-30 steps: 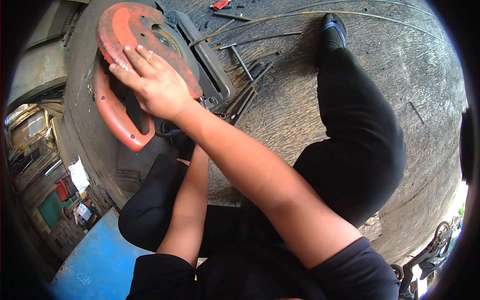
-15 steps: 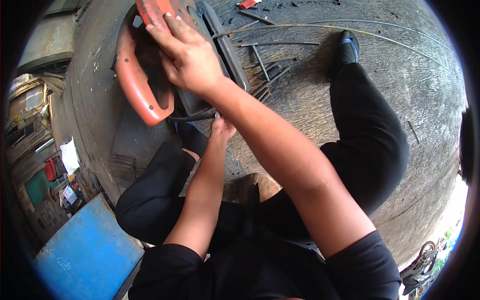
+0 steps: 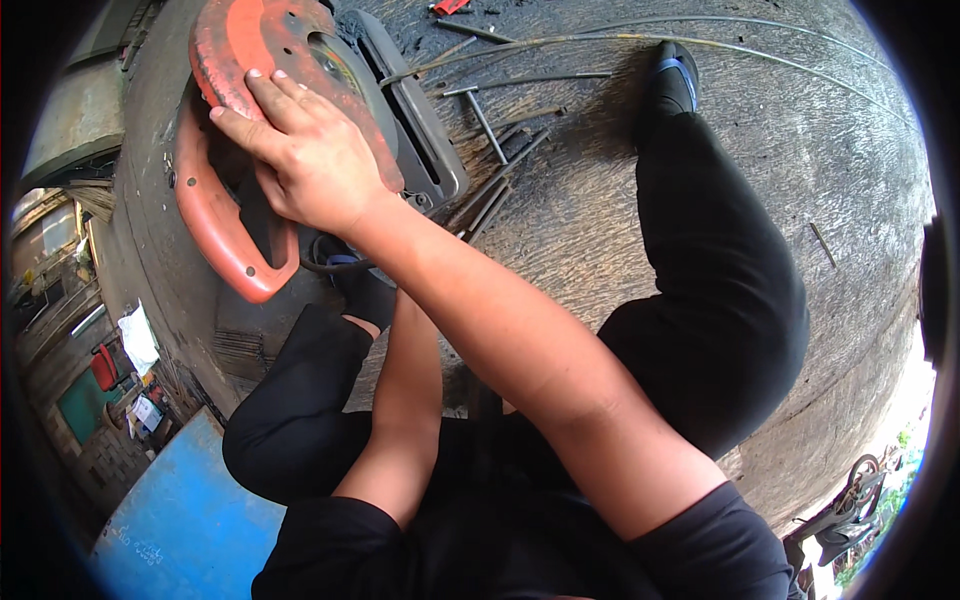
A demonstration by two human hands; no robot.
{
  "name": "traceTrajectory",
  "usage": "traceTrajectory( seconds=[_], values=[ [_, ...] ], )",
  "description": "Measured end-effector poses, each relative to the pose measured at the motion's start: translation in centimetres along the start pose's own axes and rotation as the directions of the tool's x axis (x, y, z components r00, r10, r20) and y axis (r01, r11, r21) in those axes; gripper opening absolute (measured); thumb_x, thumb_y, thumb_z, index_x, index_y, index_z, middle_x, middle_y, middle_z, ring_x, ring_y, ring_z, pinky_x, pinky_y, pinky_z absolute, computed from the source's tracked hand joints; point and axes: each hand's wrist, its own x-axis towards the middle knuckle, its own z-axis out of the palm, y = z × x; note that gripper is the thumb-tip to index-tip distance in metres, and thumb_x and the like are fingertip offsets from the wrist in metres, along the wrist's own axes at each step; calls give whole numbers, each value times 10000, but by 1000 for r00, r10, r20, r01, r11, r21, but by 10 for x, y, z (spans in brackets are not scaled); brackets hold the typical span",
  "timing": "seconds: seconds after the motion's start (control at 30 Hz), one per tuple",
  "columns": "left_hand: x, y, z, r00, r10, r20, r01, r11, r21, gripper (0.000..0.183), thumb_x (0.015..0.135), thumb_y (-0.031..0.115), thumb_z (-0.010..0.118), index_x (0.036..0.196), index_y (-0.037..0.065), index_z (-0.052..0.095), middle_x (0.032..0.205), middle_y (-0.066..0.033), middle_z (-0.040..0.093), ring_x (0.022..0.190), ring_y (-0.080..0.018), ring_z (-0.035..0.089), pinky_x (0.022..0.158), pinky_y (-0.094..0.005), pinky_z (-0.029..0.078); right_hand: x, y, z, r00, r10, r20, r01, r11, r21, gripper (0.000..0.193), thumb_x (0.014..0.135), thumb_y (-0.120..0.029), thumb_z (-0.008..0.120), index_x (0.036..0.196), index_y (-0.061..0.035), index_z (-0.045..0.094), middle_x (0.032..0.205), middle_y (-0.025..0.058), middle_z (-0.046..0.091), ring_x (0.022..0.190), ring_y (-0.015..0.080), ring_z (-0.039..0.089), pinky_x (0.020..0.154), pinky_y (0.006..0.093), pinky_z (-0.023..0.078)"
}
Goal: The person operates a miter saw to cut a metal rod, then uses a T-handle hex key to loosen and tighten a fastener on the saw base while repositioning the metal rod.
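A worn orange cut-off saw [image 3: 345, 115] stands at the upper left. Part of a round disc shows at its guard, and a dark metal base [image 3: 452, 180] lies to the right. My right hand [image 3: 315, 165] rests on the guard with its fingers stretched out, wrapped round nothing. Nearer to me hangs the saw's orange D-shaped handle [image 3: 225, 240], untouched by that hand. My left forearm [image 3: 405, 375] reaches up beneath my right forearm, which hides the left hand and whatever it touches. Long thin metal rods [image 3: 600, 40] extend rightward from the saw's base.
Short metal bars [image 3: 490, 195] and a T-shaped metal piece [image 3: 480, 120] lie right of the saw. My shod foot [image 3: 675, 75] is near the long rods. A blue panel [image 3: 190, 510] stands at lower left. A small red object [image 3: 450, 6] lies at the far edge.
The saw and my right hand now appear farther left in the view, with more of the guard and disc showing. My left hand, partly visible before, has gone behind my right forearm.
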Motion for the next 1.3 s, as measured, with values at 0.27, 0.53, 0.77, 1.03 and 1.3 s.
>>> traceTrajectory(
  seconds=[0.27,0.53,0.77,1.03,1.3],
  values=[
    [0,-2,-7,998,38,-47,-41,997,-61,431,965,380,418,1264,76,479,1228,-120,555,1098,-268,546,950,-426,449,0,-1,4,1000,17,0,-17,1000,-6,465,697,-113,632,1156,-190,620,1236,219,541,1117,397,542,936,460,446],
    [-5,-32,-12,988,55,-144,-83,977,-198,431,971,378,400,1262,71,481,1243,-120,548,1107,-274,541,956,-430,443,1,2,-1,997,73,-24,-70,994,85,488,641,-95,645,1117,-201,642,1208,201,564,1102,381,556,922,459,453],
    [0,-35,-19,974,77,-212,-133,955,-264,432,976,376,384,1260,67,483,1256,-119,541,1116,-279,536,961,-433,437,2,-1,2,999,47,-3,-46,998,44,521,628,-69,653,1131,-203,642,1202,199,573,1101,381,562,906,424,469],
    [1,-55,-16,940,112,-322,-219,922,-319,434,982,374,365,1258,62,484,1271,-118,533,1126,-284,531,967,-437,431,5,2,-3,998,57,-5,-56,997,51,531,611,-63,663,1126,-188,642,1196,197,576,1085,376,571,915,427,469],
    [15,-47,-13,909,143,-391,-284,899,-332,437,988,372,346,1255,57,486,1286,-117,525,1135,-290,525,973,-440,424,3,1,-6,998,59,-22,-57,997,52,527,608,-38,671,1118,-169,649,1166,199,592,1056,367,587,907,419,479]
  ],
)
